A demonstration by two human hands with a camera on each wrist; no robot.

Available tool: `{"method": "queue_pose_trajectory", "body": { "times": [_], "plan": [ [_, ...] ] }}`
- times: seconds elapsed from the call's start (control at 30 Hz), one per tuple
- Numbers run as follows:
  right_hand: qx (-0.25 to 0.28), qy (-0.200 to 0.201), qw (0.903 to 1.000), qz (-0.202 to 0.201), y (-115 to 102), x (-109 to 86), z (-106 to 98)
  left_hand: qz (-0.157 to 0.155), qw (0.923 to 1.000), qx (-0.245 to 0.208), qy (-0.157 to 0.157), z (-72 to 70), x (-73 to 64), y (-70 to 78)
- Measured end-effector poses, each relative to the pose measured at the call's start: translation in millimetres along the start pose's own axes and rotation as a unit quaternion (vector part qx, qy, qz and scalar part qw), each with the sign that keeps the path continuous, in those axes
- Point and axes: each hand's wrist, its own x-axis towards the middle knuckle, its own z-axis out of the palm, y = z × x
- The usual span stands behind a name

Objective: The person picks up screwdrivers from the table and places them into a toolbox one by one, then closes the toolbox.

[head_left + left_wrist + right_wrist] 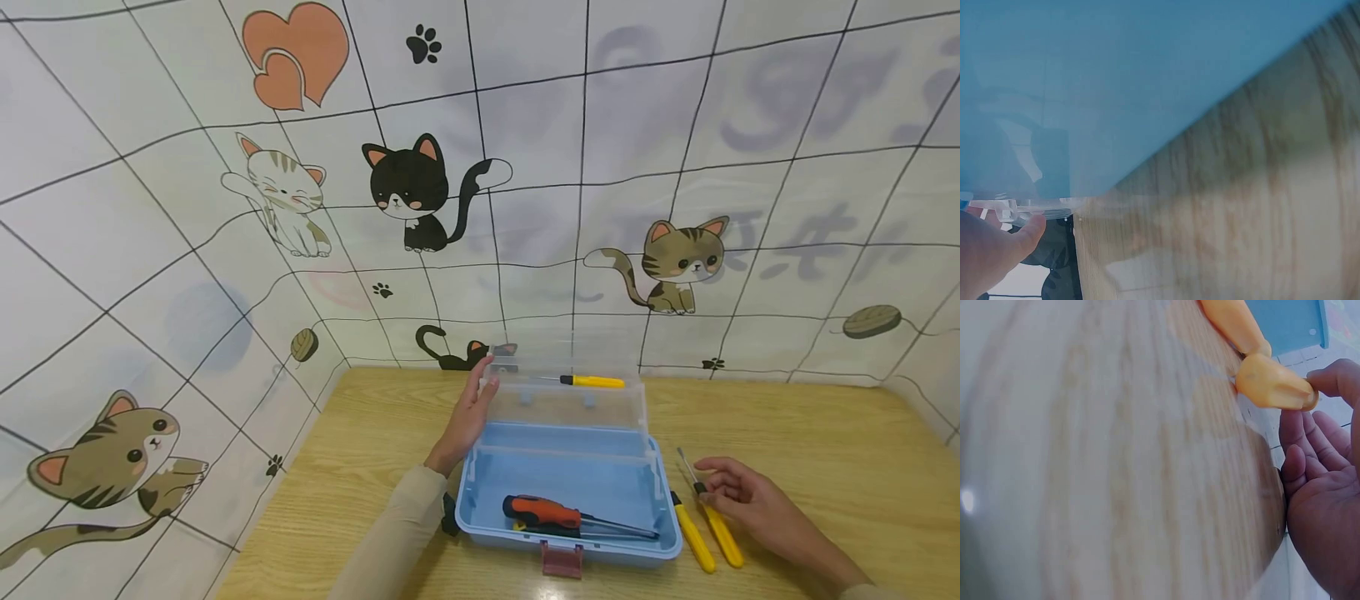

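Note:
A light blue toolbox [562, 467] has its clear lid [566, 406] raised. My left hand [467, 421] grips the lid's left edge, the thumb [1032, 234] against the plastic. To the right of the box, my right hand [757, 512] pinches a yellow-handled screwdriver [722, 533] between thumb and fingers; its tip points away from me. Close beside it lies a second yellow-handled tool [693, 537], its far end hidden. Inside the box lies a red and black screwdriver [547, 512], partly covering another tool with a yellow and black end [525, 527].
Another yellow-handled screwdriver [600, 382] shows at the lid; whether inside or behind it I cannot tell. A pinkish latch [562, 560] hangs at the box's front. Something black [450, 515] sits by its left side. Behind the wooden table [810, 417] stands a cat-patterned covering [540, 217].

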Motion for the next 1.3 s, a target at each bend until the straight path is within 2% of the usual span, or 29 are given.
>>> {"method": "queue_pose_trajectory", "body": {
  "times": [0.07,0.3,0.37,0.47,0.63,0.77,1.03,1.3],
  "plan": [
    [0.002,-0.003,1.0000,0.001,1,-0.1,0,-0.006,1.0000,0.000,0.002,0.3,-0.2,0.1],
    [0.017,0.000,0.9999,-0.002,0,-0.6,-1,-0.023,0.9994,0.001,-0.026,-5.8,-10.2,30.3],
    [0.023,-0.003,0.9997,-0.002,1,-0.4,-2,-0.024,0.9994,0.004,-0.024,-5.9,-9.4,29.1],
    [0.030,-0.007,0.9995,0.001,2,-0.5,-3,-0.021,0.9995,-0.001,-0.021,-4.9,-5.6,18.3],
    [0.026,0.000,0.9986,0.047,1,0.5,-4,-0.008,0.9999,-0.003,-0.008,-1.1,-0.5,1.3],
    [0.012,0.013,0.9969,0.076,1,1.6,-4,0.001,1.0000,-0.001,-0.001,0.3,-0.5,0.0],
    [-0.017,0.029,0.9947,0.097,-2,0.4,-9,0.002,1.0000,0.000,-0.001,0.1,-0.9,0.3],
    [0.059,0.033,0.9897,0.126,0,2.2,-13,-0.007,0.9999,-0.002,-0.008,-1.8,-1.0,1.3]
  ]
}}
